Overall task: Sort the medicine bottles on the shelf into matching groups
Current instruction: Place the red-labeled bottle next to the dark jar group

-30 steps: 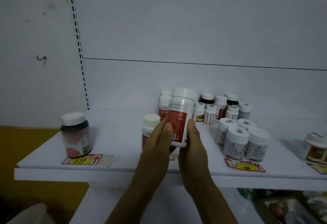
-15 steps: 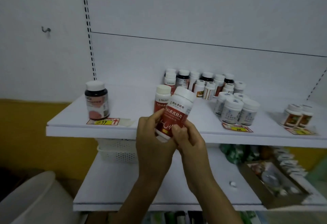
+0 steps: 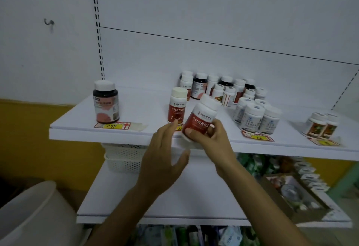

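— What changed at the front edge of the shelf (image 3: 116, 135)?
— Your left hand (image 3: 163, 160) has let go of the red-label bottle (image 3: 200, 121) and opened, fingers reaching near the matching bottle (image 3: 177, 107). Your right hand (image 3: 215, 140) now grips it alone, tilted.

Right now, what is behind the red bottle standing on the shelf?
Two white-capped bottles and a dark bottle beside them; the red bottle partly hides the white ones' lower halves.

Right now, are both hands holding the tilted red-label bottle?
No, only the right hand grips the tilted red-label bottle; the left hand is open beside it.
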The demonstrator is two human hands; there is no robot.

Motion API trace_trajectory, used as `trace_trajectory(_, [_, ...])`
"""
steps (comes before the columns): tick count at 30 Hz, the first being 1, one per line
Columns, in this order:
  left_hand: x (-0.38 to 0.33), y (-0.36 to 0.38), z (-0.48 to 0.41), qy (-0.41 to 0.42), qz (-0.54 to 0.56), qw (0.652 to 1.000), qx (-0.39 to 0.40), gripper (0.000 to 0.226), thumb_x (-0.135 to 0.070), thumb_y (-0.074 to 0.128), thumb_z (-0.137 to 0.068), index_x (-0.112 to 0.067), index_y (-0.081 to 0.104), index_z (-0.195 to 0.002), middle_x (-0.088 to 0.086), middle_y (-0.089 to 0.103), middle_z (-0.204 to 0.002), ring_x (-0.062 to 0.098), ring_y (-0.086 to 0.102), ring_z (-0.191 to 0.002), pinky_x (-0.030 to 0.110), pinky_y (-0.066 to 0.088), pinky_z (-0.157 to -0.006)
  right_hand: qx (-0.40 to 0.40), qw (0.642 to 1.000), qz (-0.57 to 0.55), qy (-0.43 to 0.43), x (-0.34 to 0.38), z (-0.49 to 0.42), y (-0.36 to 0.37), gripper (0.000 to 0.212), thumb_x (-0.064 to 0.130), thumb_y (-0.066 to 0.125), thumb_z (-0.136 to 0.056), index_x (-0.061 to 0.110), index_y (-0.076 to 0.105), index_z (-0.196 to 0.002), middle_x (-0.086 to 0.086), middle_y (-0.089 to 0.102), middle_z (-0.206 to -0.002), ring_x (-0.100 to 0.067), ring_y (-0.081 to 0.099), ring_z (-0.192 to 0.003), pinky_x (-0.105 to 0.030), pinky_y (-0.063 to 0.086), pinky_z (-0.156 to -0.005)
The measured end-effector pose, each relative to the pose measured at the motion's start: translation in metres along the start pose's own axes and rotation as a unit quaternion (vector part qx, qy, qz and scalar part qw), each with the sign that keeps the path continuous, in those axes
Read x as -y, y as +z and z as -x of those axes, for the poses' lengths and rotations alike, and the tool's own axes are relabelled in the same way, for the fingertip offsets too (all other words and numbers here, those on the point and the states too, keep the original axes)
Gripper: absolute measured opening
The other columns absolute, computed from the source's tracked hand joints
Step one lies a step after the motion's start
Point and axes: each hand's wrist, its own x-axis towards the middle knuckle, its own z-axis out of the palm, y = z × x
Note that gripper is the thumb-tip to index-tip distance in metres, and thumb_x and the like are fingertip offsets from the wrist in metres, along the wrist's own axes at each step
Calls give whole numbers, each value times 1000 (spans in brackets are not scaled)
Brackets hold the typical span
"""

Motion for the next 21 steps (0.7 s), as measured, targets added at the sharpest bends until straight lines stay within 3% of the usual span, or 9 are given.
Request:
trace_trajectory(4, [32, 0, -38, -116, -32, 993, 10, 72, -39, 58, -86, -18, 22, -145, 5, 36, -146, 18, 39, -130, 41, 40, -105, -36, 997, 71, -11, -11, -48, -14, 55, 19, 76, -77, 19, 40, -118, 1, 57, -119, -10, 57, -101, -21, 47, -82])
trace_trajectory(6, [46, 2, -59, -152, -64, 985, 60, 79, -43, 59, -85, -20, 15, -147, 4, 31, -150, 22, 36, -134, 46, 38, -106, -25, 991, 132, -14, -18, -68, -20, 59, 21, 77, -77, 17, 41, -123, -3, 55, -127, -15, 55, -106, -30, 47, -93])
trace_trajectory(11, [54, 23, -91, -229, -55, 961, 145, 99, -58, 65, -73, -25, 9, -148, 1, 35, -150, 24, 40, -133, 48, 39, -105, -7, 976, 216, -32, -26, -101, -21, 61, 26, 76, -76, 16, 42, -126, -5, 57, -129, -16, 55, -106, -28, 45, -90])
trace_trajectory(16, [64, 39, -83, -173, -152, 967, 104, 92, -66, 62, -70, -25, 25, -143, -1, 54, -135, 23, 57, -116, 40, 49, -91, -6, 968, 248, -40, -42, -114, -21, 65, 32, 75, -76, 19, 40, -130, -3, 56, -133, -20, 56, -115, -36, 47, -97])
trace_trajectory(21, [66, 45, -83, -155, -192, 967, 65, 78, -64, 53, -77, -23, 34, -140, 2, 60, -128, 23, 60, -108, 36, 50, -85, 15, 957, 286, -39, -45, -118, -18, 73, 39, 76, -75, 24, 36, -135, 0, 53, -137, -22, 54, -121, -44, 45, -101])
